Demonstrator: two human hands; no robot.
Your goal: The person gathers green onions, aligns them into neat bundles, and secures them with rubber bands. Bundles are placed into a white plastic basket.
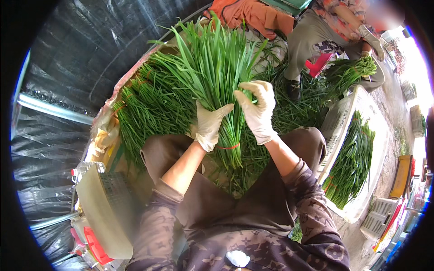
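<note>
A large bundle of long green leaves, likely garlic chives (220, 71), stands before me with its leaf tips pointing away and its stem ends toward me. A red band (229, 147) circles it near the stem ends. My gloved left hand (211, 122) grips the bundle from its left side, above the band, with the thumb across the front. On the other side, my gloved right hand (258, 110) is half curled beside the leaves, thumb and fingers apart. Whether its fingertips touch a leaf is hard to tell.
Several banded bundles (152, 98) lie at left. Loose leaves (298, 101) cover the ground. At right a white plastic crate (376, 183) holds more bundles. Beyond it a seated co-worker (315, 37) in gloves has a bundle (352, 71). Black sheeting (78, 50) walls the left.
</note>
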